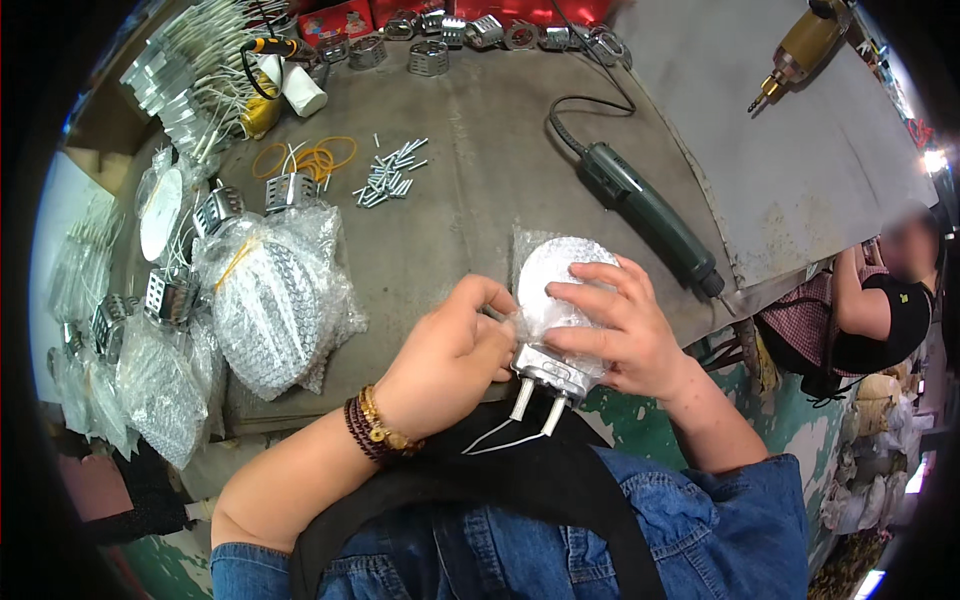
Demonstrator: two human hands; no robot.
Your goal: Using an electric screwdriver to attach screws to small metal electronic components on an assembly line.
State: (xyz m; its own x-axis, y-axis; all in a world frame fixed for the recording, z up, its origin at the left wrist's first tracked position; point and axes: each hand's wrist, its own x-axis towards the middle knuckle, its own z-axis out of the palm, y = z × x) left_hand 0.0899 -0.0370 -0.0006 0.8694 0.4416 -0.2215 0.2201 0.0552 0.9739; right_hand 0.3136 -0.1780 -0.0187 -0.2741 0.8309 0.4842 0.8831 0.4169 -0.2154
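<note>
A round, pale disc-shaped part in clear bubble wrap (545, 262) is held at the table's near edge. From its lower end sticks a silver metal bracket (553, 368) with two white sleeved leads (522, 398) hanging toward me. My right hand (640, 325) is closed around the wrapped part, its fingers lying over the front. At its left side my left hand (445, 345) is closed, with thumb and forefinger pinched at the wrap's edge. The exact bit between those fingertips is too small to make out.
Bubble-wrapped parts (270, 310) are piled at left, below loose screws (392, 172) and yellow rubber bands (318, 157). A corded electric screwdriver (650, 215) lies at right. Metal rings (428, 58) line the back. A brown power tool (805, 45) is at upper right; another person (865, 300) sits beyond.
</note>
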